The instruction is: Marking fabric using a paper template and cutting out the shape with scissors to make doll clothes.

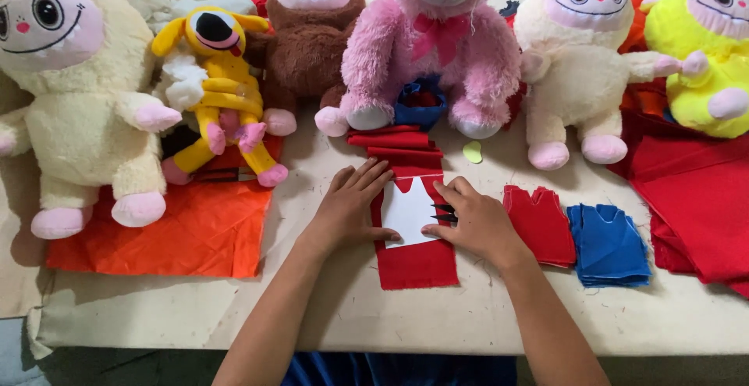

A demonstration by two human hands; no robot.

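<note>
Left hand lies flat, fingers extended, pressing a white paper pattern onto a red felt strip at the counter centre. Right hand presses the pattern's right edge, loosely curled around black scissors. Red cut pieces lie just beside.

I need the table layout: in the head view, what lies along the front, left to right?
Orange cloth → left hand → white paper pattern on red fabric strip → right hand → red cut pieces → blue cut pieces.
</note>
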